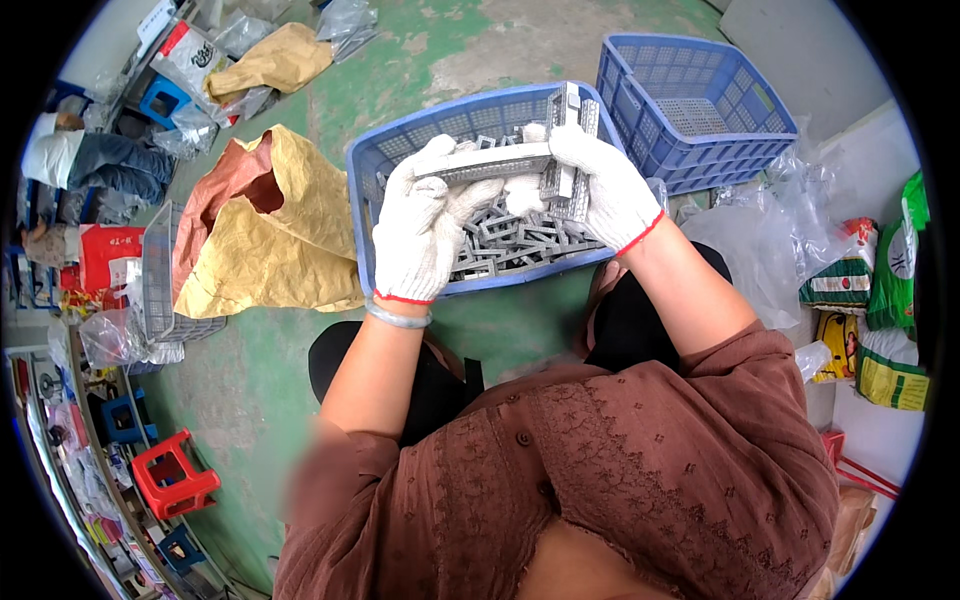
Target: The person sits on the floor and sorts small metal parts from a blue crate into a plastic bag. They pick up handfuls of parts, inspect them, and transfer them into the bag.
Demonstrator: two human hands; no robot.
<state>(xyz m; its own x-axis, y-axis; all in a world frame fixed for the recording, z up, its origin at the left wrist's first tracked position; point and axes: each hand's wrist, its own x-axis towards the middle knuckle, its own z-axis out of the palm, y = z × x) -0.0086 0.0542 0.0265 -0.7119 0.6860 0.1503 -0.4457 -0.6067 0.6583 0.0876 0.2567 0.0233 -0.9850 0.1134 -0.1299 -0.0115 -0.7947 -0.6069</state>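
Both my hands wear white knitted gloves with red cuffs, above a blue plastic basket (pixel 450 122). Inside the basket lies a heap of small grey metal frame-shaped pieces (pixel 515 240). My left hand (pixel 412 225) is closed round the left end of a long grey row of metal pieces (pixel 490 161). My right hand (pixel 605 190) grips an upright stack of metal pieces (pixel 566 112) near the basket's right side. The row's right end meets this stack; whether they are joined I cannot tell. White glove-like cloth shows below the row, partly hidden.
Right of the basket stands another blue crate (pixel 715 165). A crumpled yellow paper sack (pixel 285 250) lies to the left, by a grey crate (pixel 160 270). A red stool (pixel 175 475) and shelves are farther left. Another person (pixel 110 160) sits at the far left. Plastic bags (pixel 755 235) lie at right.
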